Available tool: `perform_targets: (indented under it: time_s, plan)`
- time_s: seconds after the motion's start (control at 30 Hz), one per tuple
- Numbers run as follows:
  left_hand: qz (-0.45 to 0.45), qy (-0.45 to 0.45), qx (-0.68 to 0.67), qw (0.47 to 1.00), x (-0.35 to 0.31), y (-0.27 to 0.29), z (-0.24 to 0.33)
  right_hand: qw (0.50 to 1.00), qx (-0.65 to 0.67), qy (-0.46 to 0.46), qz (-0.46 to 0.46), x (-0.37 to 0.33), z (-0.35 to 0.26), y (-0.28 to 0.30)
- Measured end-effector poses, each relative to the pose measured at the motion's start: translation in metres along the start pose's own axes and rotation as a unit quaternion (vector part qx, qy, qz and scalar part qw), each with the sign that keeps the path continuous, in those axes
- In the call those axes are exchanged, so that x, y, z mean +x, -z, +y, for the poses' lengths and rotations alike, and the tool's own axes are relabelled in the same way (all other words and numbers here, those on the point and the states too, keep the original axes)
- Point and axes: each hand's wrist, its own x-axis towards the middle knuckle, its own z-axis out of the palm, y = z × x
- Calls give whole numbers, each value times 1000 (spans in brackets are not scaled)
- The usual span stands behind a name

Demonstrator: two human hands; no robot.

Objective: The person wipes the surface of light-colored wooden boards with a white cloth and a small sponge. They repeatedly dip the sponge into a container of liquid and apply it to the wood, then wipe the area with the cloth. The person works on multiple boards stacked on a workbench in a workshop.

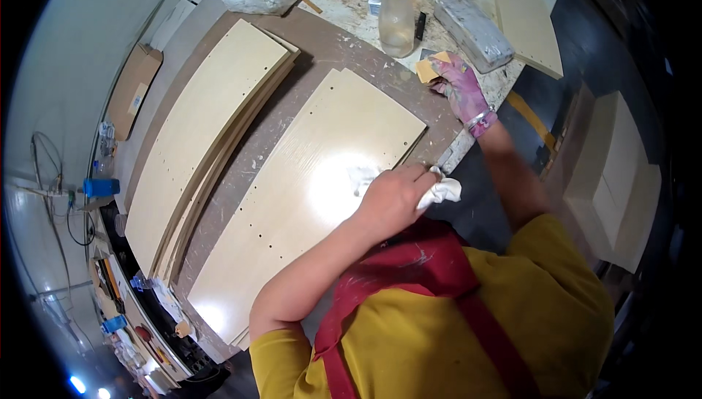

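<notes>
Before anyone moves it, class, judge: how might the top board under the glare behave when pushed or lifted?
The top board is probably stiff, as it looks like a wooden panel. Its shiny face suggests it could feel slippery. Broad and lying flat, it seems unlikely to roll or tip.

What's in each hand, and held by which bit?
The left hand holds a bunched white cloth, exact grip hidden; the gloved right hand holds a yellow piece by its right side.

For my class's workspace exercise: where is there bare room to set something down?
Bare brown tabletop shows between the left panel stack and middle stack, and between the middle stack and bottle. Crowded: around the bottle, wrapped block and gloved right hand.
</notes>
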Motion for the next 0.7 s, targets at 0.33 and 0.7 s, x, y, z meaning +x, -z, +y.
perform_targets:
  time_s: [0.33, 0.7]
  plan:
    - [172, 245, 282, 911, -57, 33, -116, 847, -490, 162, -126, 27, -5, -74]
    - [199, 237, 268, 912, -51, 35, -117, 880, -436, 178, -58, 77, 22, -95]
